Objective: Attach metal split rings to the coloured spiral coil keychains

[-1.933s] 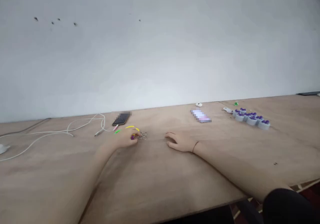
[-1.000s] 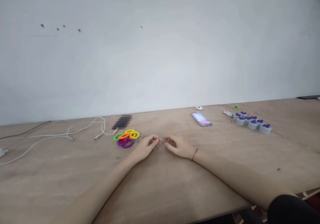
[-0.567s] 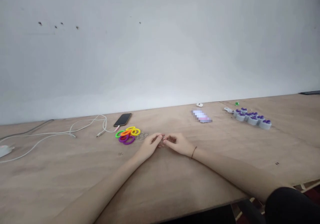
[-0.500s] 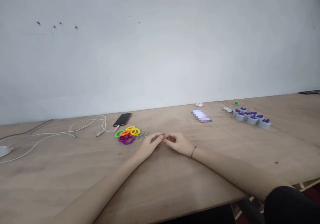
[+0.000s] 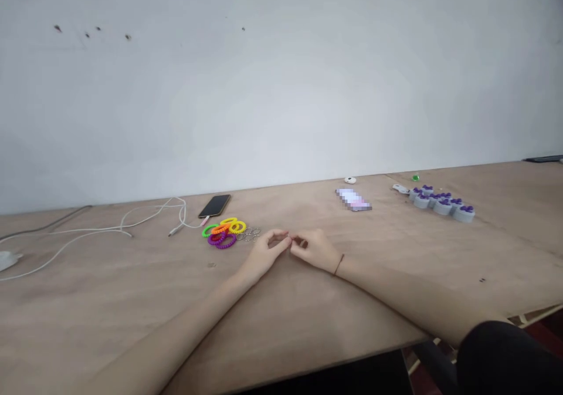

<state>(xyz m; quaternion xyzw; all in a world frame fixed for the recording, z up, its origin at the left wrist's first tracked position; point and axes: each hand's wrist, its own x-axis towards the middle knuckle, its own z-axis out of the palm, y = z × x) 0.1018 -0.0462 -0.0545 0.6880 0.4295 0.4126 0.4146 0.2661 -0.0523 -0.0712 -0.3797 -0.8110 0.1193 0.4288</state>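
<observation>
My left hand (image 5: 265, 252) and my right hand (image 5: 315, 248) meet fingertip to fingertip over the middle of the wooden table (image 5: 281, 324). Both are closed in a pinch around something tiny, which the fingers mostly hide; I cannot make out its kind. Just left of my left hand lie several metal rings (image 5: 249, 234). Beside these sits a loose pile of coiled plastic bands in yellow (image 5: 238, 227), orange (image 5: 220, 229), green (image 5: 209, 231) and purple (image 5: 226, 242). A thin cord bracelet (image 5: 339, 264) circles my right wrist.
A dark phone (image 5: 214, 206) with a white cable (image 5: 183, 213) lies at the back left. Farther right are a blurred-out phone (image 5: 354, 200), a white oval object (image 5: 350, 180), and grey round pieces with purple tops (image 5: 442, 206). The wall (image 5: 281, 90) borders the table's far edge.
The view has tipped slightly, so the table sits a little higher. My fingertips have shifted slightly and stay pinched together; the table objects keep their places.
</observation>
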